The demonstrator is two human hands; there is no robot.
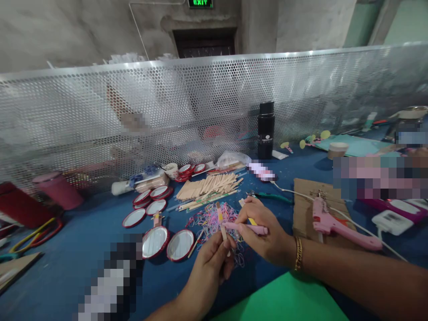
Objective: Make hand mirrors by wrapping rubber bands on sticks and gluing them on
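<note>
My left hand (pixel 210 261) is closed round a wooden craft stick (pixel 222 223) that stands upright, with a yellow band near its top. My right hand (pixel 264 232), a gold bracelet on its wrist, pinches a pink stick (pixel 247 228) held level and crossing the upright one. Both hands hover over a heap of coloured rubber bands (pixel 209 218) on the blue table (pixel 83 249). A pile of plain wooden sticks (pixel 207 185) lies just beyond.
Several small round red-rimmed mirrors (pixel 155 240) lie to the left. A pink glue gun (pixel 334 225) rests on cardboard (pixel 304 200) at right, its cord trailing. A black bottle (pixel 265 129) stands by the perforated metal screen (pixel 133 111). Green paper (pixel 287 298) lies near me.
</note>
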